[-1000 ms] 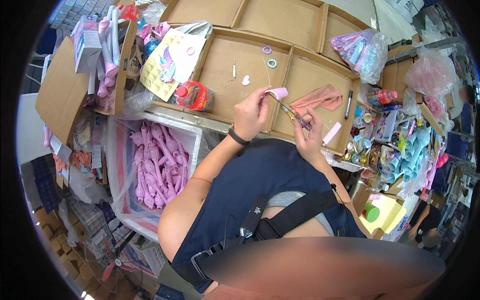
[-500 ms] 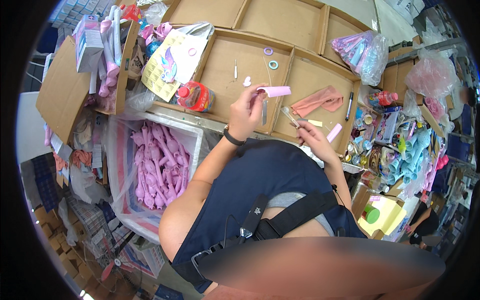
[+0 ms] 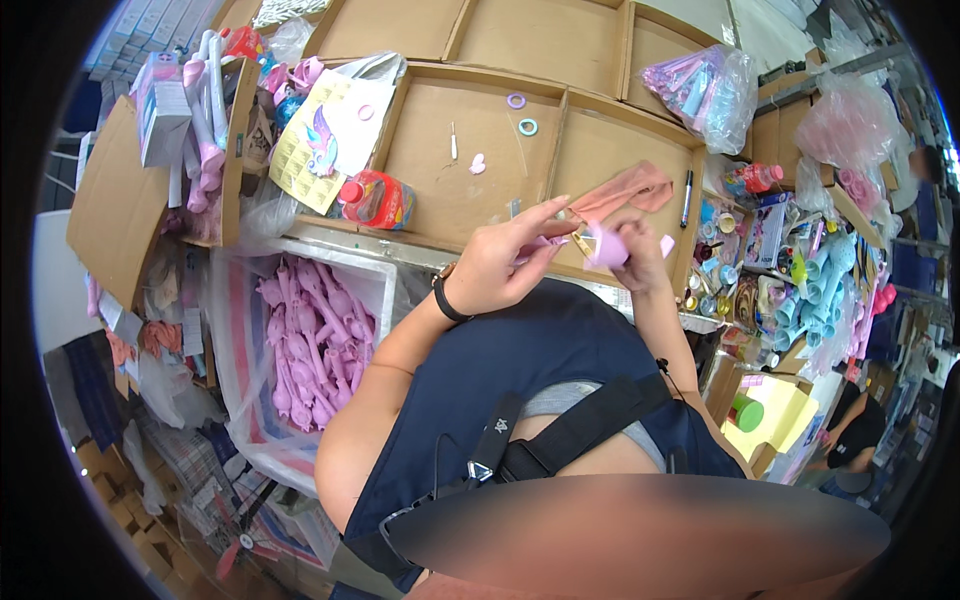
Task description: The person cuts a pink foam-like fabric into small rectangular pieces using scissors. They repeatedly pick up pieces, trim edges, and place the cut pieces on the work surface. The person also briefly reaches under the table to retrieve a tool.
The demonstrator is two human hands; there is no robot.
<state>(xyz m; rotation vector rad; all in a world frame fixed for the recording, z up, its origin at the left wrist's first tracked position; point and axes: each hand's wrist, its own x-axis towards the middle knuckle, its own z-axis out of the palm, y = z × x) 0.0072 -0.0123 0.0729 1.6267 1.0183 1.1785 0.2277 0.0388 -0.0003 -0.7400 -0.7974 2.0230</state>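
My left hand (image 3: 490,268), with a dark band on its wrist, is closed over the near edge of a cardboard tray (image 3: 480,85). A bit of pink shows between its fingers, too covered to name. Close to its right, my right hand (image 3: 645,265) is closed on a curled pink plastic piece (image 3: 607,245), blurred by motion. A small yellowish strip (image 3: 581,243) lies between the two hands; which one holds it I cannot tell. Just beyond the hands, a salmon-coloured cloth (image 3: 630,190) rests in the tray.
Rings, a small pink part (image 3: 477,163) and a white-handled tool (image 3: 453,142) lie in the tray, with a marker (image 3: 686,198) at right. A red-capped bottle (image 3: 377,200) stands left. Below it, a lined bin (image 3: 388,290) holds many pink parts. Small containers crowd the right.
My hands have come closer together. The pink tube that stuck out of my left hand no longer shows there, and a curled pink piece now shows at my right hand.
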